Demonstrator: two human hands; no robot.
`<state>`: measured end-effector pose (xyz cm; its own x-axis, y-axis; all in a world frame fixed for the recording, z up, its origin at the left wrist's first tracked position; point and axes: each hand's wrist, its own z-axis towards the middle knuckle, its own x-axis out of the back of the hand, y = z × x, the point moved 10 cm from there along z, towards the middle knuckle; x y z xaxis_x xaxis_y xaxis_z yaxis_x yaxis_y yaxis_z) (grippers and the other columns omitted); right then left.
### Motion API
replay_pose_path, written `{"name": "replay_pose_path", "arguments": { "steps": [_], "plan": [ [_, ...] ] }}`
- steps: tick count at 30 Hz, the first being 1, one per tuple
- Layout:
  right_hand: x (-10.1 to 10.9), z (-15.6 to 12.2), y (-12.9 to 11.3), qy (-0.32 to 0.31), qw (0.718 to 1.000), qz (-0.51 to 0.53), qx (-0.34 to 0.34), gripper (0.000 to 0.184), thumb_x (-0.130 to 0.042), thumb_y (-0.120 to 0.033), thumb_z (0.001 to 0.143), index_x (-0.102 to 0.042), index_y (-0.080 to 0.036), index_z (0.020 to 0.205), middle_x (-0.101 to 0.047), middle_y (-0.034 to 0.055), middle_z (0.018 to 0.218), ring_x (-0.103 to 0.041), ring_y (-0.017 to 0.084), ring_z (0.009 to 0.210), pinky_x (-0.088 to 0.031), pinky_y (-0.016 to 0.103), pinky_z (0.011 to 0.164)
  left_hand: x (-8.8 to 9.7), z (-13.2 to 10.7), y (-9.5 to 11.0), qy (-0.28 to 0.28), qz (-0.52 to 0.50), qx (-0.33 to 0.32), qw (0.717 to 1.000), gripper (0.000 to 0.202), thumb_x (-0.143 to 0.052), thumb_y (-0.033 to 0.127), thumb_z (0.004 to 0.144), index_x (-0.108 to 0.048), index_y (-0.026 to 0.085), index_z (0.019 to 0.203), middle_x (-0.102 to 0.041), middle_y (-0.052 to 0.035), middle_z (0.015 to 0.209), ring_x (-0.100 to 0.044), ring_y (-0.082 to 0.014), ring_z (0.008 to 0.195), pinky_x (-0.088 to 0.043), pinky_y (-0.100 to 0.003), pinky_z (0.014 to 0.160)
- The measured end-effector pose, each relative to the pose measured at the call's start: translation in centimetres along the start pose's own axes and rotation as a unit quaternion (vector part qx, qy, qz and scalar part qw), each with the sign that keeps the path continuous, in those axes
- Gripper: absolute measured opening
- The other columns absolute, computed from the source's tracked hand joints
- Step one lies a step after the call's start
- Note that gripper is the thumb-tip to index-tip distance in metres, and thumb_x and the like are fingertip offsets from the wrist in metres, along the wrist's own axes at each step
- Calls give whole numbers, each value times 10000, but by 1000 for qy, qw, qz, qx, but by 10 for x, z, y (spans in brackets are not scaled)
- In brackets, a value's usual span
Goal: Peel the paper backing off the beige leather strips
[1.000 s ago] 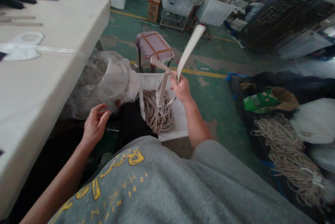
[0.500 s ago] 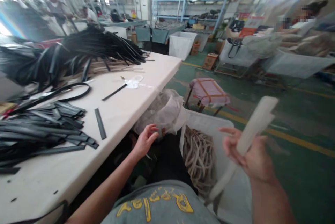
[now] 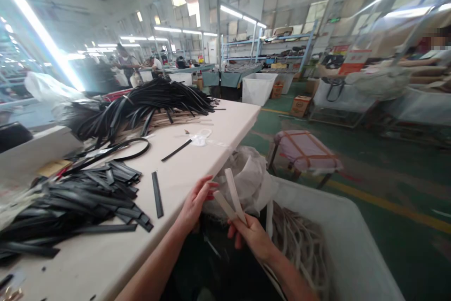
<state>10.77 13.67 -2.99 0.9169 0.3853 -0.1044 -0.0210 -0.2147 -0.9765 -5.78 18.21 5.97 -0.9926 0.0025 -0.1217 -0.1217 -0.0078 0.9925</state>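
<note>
My right hand grips two pale beige strips, whose ends stick up and fan apart above the thumb. Below that hand the strips run down toward my lap, partly hidden. My left hand is beside the table edge with its fingers apart, close to the left strip end; whether they touch is unclear. More beige strips lie tangled inside a white bin to the right of my lap. Between the hands and the stool a crumpled whitish plastic bag bulges out.
On the white table lie a pile of short black strips, a bundle of long black strips, a single black strip and a black loop. A padded stool stands past the bin. People work farther back.
My right hand has swung left from over the bin, bringing the strips in front of me near my left hand. The view has tilted up and turned slightly left.
</note>
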Motion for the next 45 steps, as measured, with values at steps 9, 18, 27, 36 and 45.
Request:
{"name": "replay_pose_path", "arguments": {
  "steps": [9,18,27,36,45],
  "plan": [
    [46,-6,82,101,990,34,-88,645,-560,-797,793,-623,-166,914,-620,-1,617,-482,100,396,-288,241,428,55,89,3,88,-18,9,996,665,-754,640,749,-629,172,1205,-740,-126,1107,-728,-186,854,-549,-312,772],
    [79,-1,138,220,966,8,-135,711,-519,-839,721,-626,-163,917,-603,2,603,-493,130,405,-290,262,437,69,179,-7,62,237,-30,969,472,-650,491,817,-673,155,1147,-732,-148,1126,-727,-242,911,-552,-377,812],
    [62,4,145,173,974,-113,-98,635,-384,-757,898,-639,-176,934,-645,-3,651,-551,141,458,-422,289,534,-28,274,-8,-59,616,-131,774,358,-652,292,851,-737,189,1182,-670,-171,1273,-619,-346,1182,-449,-451,1025],
    [74,5,139,219,969,27,-114,706,-567,-820,729,-638,-143,917,-614,-4,596,-487,113,408,-308,245,426,-4,223,11,-45,589,-146,793,200,-601,271,863,-786,202,895,-726,-113,978,-675,-261,893,-495,-365,840],
    [37,37,8,111,985,129,12,602,-645,-657,807,-675,-117,1069,-487,-76,541,-298,45,400,-197,212,402,75,42,88,31,527,-237,816,259,-607,478,883,-780,289,845,-733,-76,991,-672,-273,961,-509,-454,945]
  ]
}}
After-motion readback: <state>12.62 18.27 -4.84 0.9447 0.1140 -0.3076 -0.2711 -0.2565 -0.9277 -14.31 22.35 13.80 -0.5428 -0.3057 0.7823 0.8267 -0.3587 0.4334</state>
